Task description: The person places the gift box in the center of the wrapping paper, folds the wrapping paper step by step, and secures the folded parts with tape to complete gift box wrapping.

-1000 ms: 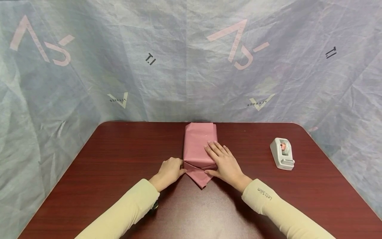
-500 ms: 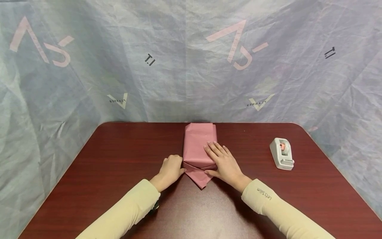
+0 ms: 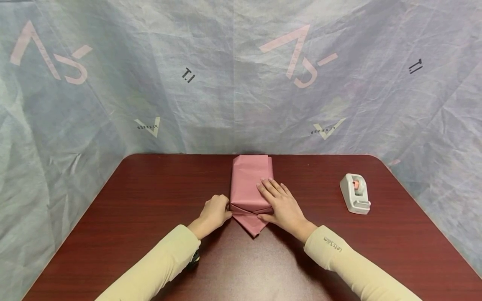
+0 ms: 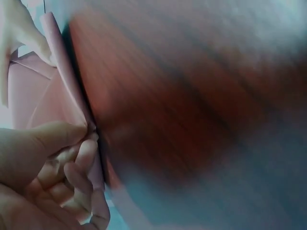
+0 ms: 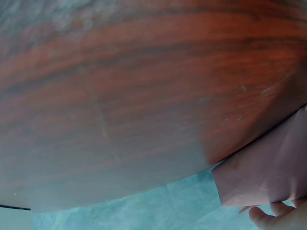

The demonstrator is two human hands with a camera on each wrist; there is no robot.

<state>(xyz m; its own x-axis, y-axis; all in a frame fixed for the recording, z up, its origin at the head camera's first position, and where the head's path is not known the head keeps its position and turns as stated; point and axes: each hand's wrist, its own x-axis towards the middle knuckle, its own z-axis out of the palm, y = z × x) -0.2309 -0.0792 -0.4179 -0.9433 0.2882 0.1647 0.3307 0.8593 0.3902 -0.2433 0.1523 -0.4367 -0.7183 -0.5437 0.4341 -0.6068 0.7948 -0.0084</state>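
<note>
A box-shaped parcel in pink wrapping paper (image 3: 251, 182) lies at the middle of the far part of the table. From its near end a pointed paper flap (image 3: 251, 225) sticks out toward the person. The left hand (image 3: 214, 212) is at the parcel's near left corner; in the left wrist view its thumb (image 4: 60, 135) and forefinger pinch the paper's folded edge. The right hand (image 3: 285, 207) rests with straight fingers on the parcel's top right side, its thumb by the base of the flap. Fingertips (image 5: 261, 216) lie along the pink paper in the right wrist view.
A white tape dispenser (image 3: 355, 194) stands on the right side of the dark red wood-grain table (image 3: 158, 179). A grey printed cloth (image 3: 211, 100) hangs behind the table and along both sides.
The left hand has shifted slightly at the parcel's near left corner, its knuckles a little higher. The right hand and the parcel have stayed almost in place.
</note>
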